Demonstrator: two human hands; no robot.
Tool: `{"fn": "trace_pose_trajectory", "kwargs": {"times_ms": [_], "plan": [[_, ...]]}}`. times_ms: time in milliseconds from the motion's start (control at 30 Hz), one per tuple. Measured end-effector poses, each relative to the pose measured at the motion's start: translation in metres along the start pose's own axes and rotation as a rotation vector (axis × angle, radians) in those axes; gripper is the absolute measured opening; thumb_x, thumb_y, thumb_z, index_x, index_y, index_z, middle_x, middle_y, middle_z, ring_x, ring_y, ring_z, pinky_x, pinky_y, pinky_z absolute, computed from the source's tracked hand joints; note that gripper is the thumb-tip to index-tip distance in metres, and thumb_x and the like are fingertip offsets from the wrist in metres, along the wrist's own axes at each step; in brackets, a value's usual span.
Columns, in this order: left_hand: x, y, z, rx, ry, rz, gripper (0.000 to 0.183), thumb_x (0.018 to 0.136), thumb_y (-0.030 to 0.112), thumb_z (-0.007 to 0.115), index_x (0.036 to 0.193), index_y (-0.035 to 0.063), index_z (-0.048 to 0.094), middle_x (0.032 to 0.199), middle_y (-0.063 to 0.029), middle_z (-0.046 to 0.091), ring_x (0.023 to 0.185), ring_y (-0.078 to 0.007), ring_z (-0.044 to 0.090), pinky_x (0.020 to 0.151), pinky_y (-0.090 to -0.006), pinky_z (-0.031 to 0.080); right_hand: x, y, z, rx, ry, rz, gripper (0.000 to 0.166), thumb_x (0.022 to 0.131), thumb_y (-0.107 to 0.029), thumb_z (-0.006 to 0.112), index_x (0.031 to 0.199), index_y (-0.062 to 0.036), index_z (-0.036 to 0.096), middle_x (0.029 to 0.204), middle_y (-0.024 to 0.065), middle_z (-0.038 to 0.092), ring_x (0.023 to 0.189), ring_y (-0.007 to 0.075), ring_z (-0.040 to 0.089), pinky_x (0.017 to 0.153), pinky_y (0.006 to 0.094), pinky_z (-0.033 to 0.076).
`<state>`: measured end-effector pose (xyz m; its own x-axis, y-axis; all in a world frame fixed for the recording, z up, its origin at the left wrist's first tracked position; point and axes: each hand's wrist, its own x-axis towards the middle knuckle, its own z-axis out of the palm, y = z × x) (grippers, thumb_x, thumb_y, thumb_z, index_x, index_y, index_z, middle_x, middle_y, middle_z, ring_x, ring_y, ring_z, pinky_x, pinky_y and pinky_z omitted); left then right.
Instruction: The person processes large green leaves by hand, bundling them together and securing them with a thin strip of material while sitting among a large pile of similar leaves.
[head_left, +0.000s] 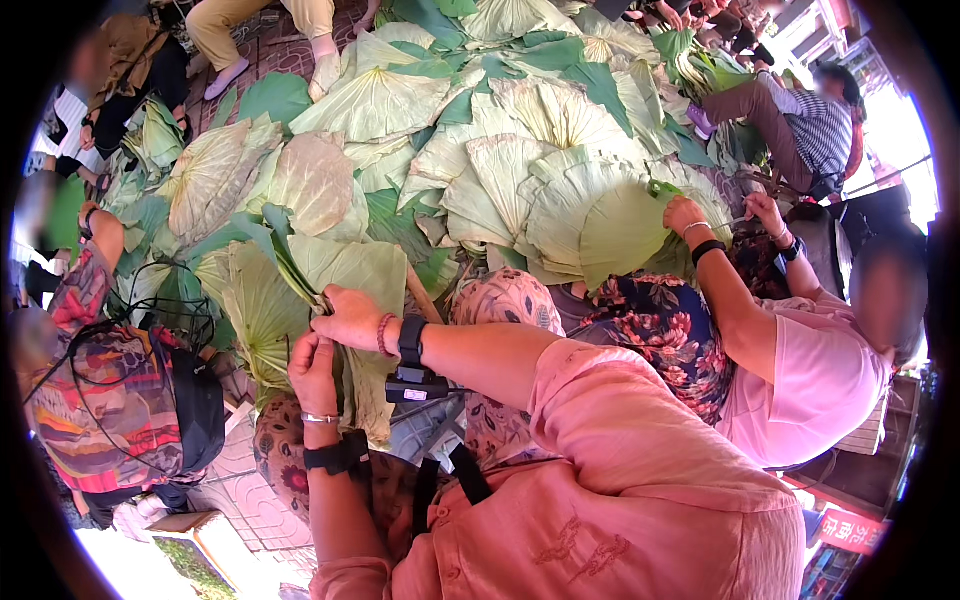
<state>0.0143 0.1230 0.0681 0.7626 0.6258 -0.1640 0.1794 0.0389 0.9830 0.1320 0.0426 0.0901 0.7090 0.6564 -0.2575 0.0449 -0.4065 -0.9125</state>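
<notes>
My right hand (354, 321), with a red beaded bracelet and a black wrist strap, grips the gathered stems of a bundle of large green lotus leaves (264, 315). Just below it is my left hand (315, 379), wearing a silver bangle and a black strap. Its thumb and fingers are pinched at the same bundle; whether they hold a thin tie too is too small to tell. Leaf blades fan out to the left and above, and a pale folded leaf (360, 262) spreads behind my right hand. Part of the bundle is hidden behind my hands.
A broad heap of flattened lotus leaves (510, 172) covers the ground ahead. At the right, a co-worker in pink handles a round leaf (624, 229). A person with a patterned garment and a black bag (199, 412) sits at the left. Other people sit around the heap.
</notes>
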Motion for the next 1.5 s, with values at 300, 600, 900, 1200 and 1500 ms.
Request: {"fn": "trace_pose_trajectory", "kwargs": {"times_ms": [300, 600, 900, 1200, 1500], "plan": [[0.004, 0.004, -0.008, 0.099, 0.265, 0.009, 0.024, 0.089, 0.021, 0.048, 0.098, 0.0027, 0.061, 0.086, -0.0007, 0.060, 0.067, -0.0078, 0.049, 0.058, -0.0211, 0.040, 0.004, -0.005, -0.010, 0.088, 0.083, -0.002, 0.031, 0.065, -0.014, 0.057, 0.088, 0.0073, 0.052, 0.078, 0.0269, 0.058, 0.078, 0.0395, 0.057, 0.071, 0.0422, 0.045], [0.007, -0.011, -0.014, 0.100, 0.322, 0.033, 0.023, 0.089, 0.021, 0.049, 0.098, 0.0034, 0.061, 0.085, 0.0004, 0.059, 0.067, -0.0065, 0.048, 0.056, -0.0200, 0.038, 0.007, -0.006, -0.022, 0.102, 0.173, 0.019, 0.028, 0.067, -0.015, 0.056, 0.085, 0.0071, 0.052, 0.076, 0.0270, 0.058, 0.077, 0.0401, 0.057, 0.070, 0.0427, 0.045], [0.005, -0.046, -0.018, 0.812, 0.121, 0.104, 0.027, 0.077, 0.018, 0.059, 0.096, -0.0016, 0.059, 0.092, -0.0167, 0.057, 0.083, -0.0285, 0.054, 0.076, -0.0360, 0.043, 0.006, -0.006, -0.034, 0.115, 0.276, -0.019, 0.029, 0.067, -0.016, 0.055, 0.083, 0.0079, 0.052, 0.075, 0.0277, 0.057, 0.076, 0.0405, 0.056, 0.070, 0.0430, 0.044], [-0.002, -0.046, -0.020, 0.929, 0.103, 0.105, 0.030, 0.069, 0.016, 0.066, 0.095, 0.0016, 0.059, 0.096, -0.0170, 0.056, 0.092, -0.0331, 0.052, 0.082, -0.0386, 0.043, 0.009, 0.001, -0.045, 0.054, 0.386, -0.053, 0.030, 0.067, -0.020, 0.056, 0.082, 0.0056, 0.052, 0.076, 0.0274, 0.057, 0.076, 0.0413, 0.056, 0.069, 0.0437, 0.044], [-0.004, -0.037, -0.021, 0.902, 0.093, 0.012, 0.036, 0.070, 0.018, 0.065, 0.101, 0.0005, 0.058, 0.106, -0.0199, 0.053, 0.098, -0.0350, 0.051, 0.086, -0.0387, 0.041, 0.013, 0.015, -0.071, 0.232, 0.505, -0.117, 0.020, 0.070, -0.015, 0.058, 0.077, 0.0040, 0.054, 0.063, 0.0126, 0.057, 0.057, 0.0181, 0.053, 0.056, 0.0315, 0.043]]}}
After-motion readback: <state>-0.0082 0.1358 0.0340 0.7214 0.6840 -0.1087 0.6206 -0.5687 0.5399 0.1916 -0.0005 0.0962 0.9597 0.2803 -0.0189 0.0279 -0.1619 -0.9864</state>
